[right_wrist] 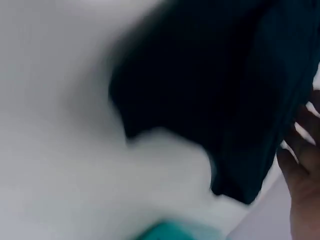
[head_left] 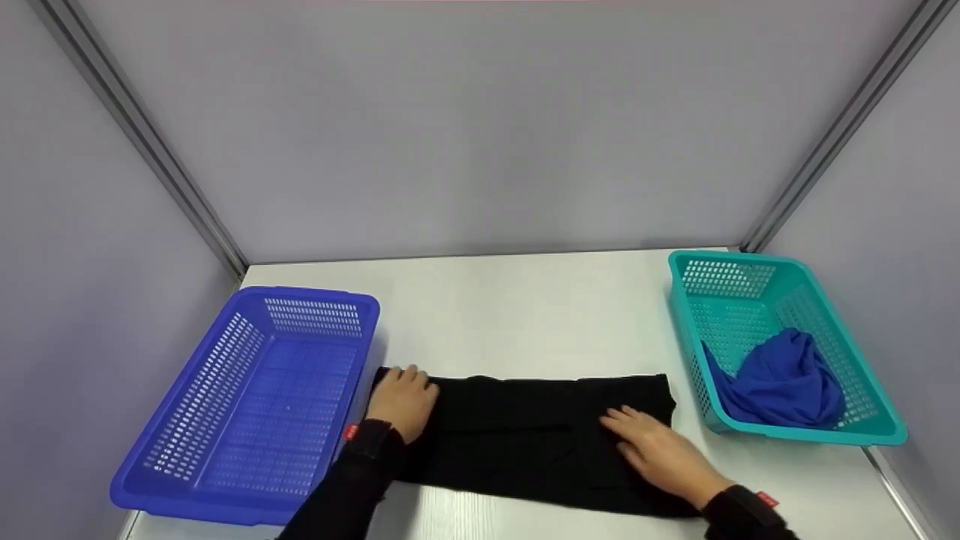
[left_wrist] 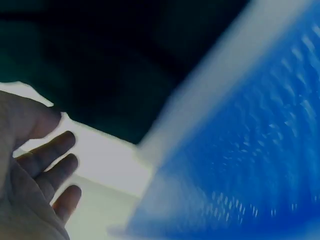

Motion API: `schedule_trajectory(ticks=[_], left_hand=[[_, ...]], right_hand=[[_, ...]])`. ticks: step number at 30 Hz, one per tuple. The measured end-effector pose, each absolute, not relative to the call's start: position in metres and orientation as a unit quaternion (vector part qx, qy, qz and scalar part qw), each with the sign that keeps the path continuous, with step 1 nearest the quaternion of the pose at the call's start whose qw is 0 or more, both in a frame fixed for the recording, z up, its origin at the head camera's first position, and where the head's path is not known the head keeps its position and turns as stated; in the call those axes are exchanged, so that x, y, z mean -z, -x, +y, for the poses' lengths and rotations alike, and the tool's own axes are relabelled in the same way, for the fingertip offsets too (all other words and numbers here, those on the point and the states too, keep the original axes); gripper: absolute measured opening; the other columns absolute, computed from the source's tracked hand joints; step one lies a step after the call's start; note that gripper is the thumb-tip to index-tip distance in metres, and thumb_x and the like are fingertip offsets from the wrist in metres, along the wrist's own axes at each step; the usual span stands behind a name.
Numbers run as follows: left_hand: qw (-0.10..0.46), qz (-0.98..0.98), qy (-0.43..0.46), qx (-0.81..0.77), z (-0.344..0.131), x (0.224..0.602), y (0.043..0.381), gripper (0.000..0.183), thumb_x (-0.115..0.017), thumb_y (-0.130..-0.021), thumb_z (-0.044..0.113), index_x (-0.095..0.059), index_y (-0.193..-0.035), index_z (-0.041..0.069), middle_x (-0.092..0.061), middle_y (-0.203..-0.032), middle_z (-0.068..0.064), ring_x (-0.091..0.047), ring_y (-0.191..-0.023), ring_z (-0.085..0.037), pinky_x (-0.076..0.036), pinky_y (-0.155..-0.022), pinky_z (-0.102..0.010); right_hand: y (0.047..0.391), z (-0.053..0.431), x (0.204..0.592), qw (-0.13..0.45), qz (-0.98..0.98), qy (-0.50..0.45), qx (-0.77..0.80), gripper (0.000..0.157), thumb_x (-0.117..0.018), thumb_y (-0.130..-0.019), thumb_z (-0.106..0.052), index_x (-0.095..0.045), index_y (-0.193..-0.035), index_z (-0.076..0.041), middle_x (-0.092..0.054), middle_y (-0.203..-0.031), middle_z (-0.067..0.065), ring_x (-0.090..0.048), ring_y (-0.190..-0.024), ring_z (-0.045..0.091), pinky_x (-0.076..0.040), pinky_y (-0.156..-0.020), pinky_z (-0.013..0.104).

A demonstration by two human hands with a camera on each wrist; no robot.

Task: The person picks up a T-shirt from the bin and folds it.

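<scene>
A black garment (head_left: 510, 457) lies folded in a long flat strip across the table, its long sides running left to right. My left hand (head_left: 403, 405) is at its left end, fingers toward the far corner. In the left wrist view that hand's fingers (left_wrist: 55, 150) are loosely extended and apart, the thumb overlapping the black cloth's edge. Over the right part of the garment is my right hand (head_left: 660, 454), palm down with fingers extended. The right wrist view has its fingers (right_wrist: 300, 145) spread along the dark cloth (right_wrist: 200, 75). Neither hand grips the fabric.
To the left stands a blue plastic basket (head_left: 361, 375) with perforated sides, close beside my left hand. A teal basket (head_left: 686, 337) on the right contains a crumpled blue cloth (head_left: 787, 382). Grey panels (head_left: 487, 127) enclose the white table (head_left: 517, 315) at the back and sides.
</scene>
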State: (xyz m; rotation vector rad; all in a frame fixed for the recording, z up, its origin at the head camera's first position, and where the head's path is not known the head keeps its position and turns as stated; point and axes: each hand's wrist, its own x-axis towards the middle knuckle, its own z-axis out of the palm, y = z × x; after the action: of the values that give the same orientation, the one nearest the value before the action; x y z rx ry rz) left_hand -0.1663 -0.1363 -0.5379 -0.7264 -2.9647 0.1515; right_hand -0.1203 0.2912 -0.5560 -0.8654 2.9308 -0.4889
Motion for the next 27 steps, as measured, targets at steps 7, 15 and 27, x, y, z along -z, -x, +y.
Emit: schedule_trajectory(ticks=[7,15,27], left_hand=[[-0.091,-0.983,0.114,0.108,-0.131,0.564,0.157,0.053,-0.064,-0.101,0.026,-0.05,-0.152,0.019,-0.038,-0.161,-0.016,-0.039,-0.142,-0.05,-0.04,-0.108,-0.065],[-0.09,-0.989,0.015,0.114,-0.138,0.563,0.157,0.058,-0.058,-0.103,0.036,-0.045,-0.154,0.01,-0.036,-0.158,-0.028,-0.041,-0.14,-0.049,-0.043,-0.103,-0.068],[-0.03,-0.999,-0.021,0.027,-0.142,0.576,0.134,0.092,-0.062,-0.091,0.065,-0.049,-0.143,-0.01,-0.049,-0.142,-0.034,-0.048,-0.13,-0.046,-0.043,-0.107,-0.055]], right_hand=[[0.118,0.281,0.584,0.071,0.954,0.24,0.164,0.059,-0.057,-0.103,-0.041,-0.044,-0.156,-0.019,-0.032,-0.164,0.018,-0.027,-0.148,0.051,-0.024,-0.111,0.075],[0.127,0.292,0.584,0.073,0.952,0.238,0.176,0.056,-0.058,-0.103,-0.039,-0.046,-0.154,-0.02,-0.033,-0.165,0.013,-0.028,-0.148,0.05,-0.023,-0.11,0.077],[0.149,0.289,0.569,0.048,0.975,0.193,0.103,0.054,-0.064,-0.1,-0.031,-0.051,-0.151,-0.02,-0.038,-0.162,0.014,-0.031,-0.145,0.054,-0.017,-0.108,0.082]])
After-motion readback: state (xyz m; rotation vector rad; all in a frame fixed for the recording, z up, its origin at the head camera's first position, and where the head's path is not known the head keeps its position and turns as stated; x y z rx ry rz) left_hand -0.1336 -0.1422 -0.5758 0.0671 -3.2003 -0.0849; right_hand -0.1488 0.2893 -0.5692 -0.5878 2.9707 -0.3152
